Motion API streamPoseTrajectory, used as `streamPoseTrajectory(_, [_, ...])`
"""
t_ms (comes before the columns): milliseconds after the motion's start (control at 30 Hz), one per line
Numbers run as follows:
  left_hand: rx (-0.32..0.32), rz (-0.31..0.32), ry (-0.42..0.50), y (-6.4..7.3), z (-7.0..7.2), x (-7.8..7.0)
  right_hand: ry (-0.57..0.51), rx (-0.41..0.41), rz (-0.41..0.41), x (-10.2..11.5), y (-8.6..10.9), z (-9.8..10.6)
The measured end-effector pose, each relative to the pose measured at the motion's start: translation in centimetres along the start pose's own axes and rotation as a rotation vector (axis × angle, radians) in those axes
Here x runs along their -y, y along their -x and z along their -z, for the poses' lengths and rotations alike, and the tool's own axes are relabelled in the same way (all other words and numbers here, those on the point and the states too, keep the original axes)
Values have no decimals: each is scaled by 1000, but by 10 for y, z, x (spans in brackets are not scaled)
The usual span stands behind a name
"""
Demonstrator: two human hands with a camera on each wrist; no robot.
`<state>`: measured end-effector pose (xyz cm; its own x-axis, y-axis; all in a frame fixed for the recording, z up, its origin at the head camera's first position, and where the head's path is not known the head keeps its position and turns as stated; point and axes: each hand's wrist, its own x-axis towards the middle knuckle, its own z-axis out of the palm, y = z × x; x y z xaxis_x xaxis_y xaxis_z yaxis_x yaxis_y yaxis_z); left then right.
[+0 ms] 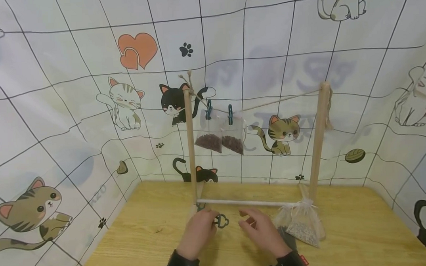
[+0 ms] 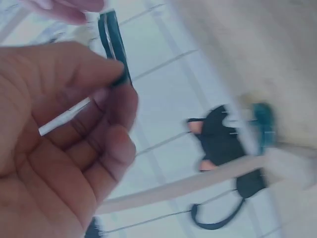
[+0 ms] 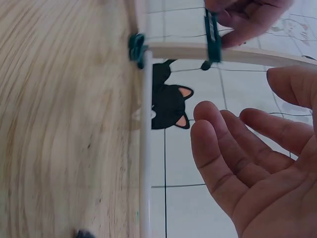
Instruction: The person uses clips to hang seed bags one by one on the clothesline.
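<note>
Clip, dark green, slim and looped in outline point(image 1: 221, 220), is pinched between the thumb and forefinger of the left hand point(image 1: 199, 230), its free end pointed sideways toward the right hand point(image 1: 261, 228). Its long axis is thus set across the gap between the hands; the left is the nearer, since the clip is gripped there. The right hand's fingers are loosely spread and slightly bent, with nothing held in them, and their tips are near the clip but apart from it. (A second dark green clip point(image 3: 137, 49) is seen by the foot of the pale wooden left post point(image 1: 191, 150), beside the white crossbar point(image 1: 251, 202); whether it is fastened there cannot be told.) Above, two clear bags with dark brown contents point(image 1: 208, 141) are hung from beige twine point(image 1: 279, 101) by two upright dark green clips point(image 1: 230, 114).
</note>
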<state>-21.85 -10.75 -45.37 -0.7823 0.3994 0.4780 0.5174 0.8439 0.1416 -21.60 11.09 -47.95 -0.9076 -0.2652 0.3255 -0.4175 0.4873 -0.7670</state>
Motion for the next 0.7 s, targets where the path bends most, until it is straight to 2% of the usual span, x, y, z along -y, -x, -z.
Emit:
streamPoseTrajectory(100, [-25, -77, -7, -6, 16, -16, -111, 25, 0, 5, 0, 3])
streamPoseTrajectory(200, [-43, -123, -28, -10, 26, -30, -238, 80, -8, 9, -1, 8])
streamPoseTrajectory(333, [-52, -166, -44, -14, 31, -39, -355, 143, -50, 11, 0, 12])
streamPoseTrajectory(467, [-62, -203, -29, -14, 31, -42, -424, 164, -141, 11, -1, 14])
streamPoseTrajectory(600, [-73, -167, 87, -15, 33, -40, -487, 158, -200, 11, -1, 15])
streamPoseTrajectory(700, [-79, -111, 242, -15, 33, -34, -525, 167, -204, 10, -1, 17])
